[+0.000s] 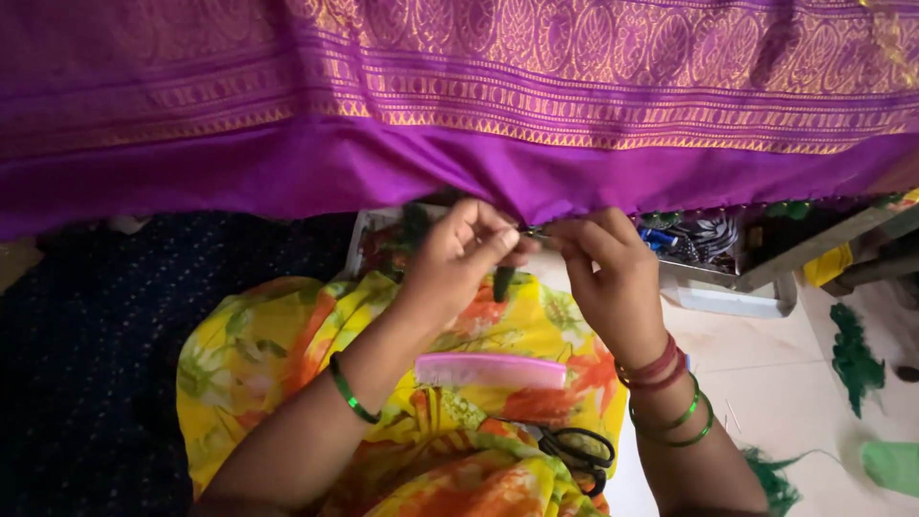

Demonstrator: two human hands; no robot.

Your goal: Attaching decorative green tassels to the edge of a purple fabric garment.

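Observation:
A purple cloth point(459, 105) with gold woven borders hangs across the top of the head view. My left hand point(464, 254) and my right hand point(603, 263) meet at its lower edge. Both pinch the hem, fingertips almost touching, around a small thin tool I cannot make out. A dark green tassel point(503, 282) hangs below my left fingers. More green tassels point(795, 208) line the hem to the right. A pink comb point(490, 370) lies on my lap, on yellow floral fabric point(287, 345).
Black-handled scissors point(574, 450) rest on my lap near the right wrist. A low tray point(737, 278) of small items stands under the cloth at right. Green thread bundles point(852, 359) lie on the pale floor. Dark dotted fabric point(86, 364) covers the left side.

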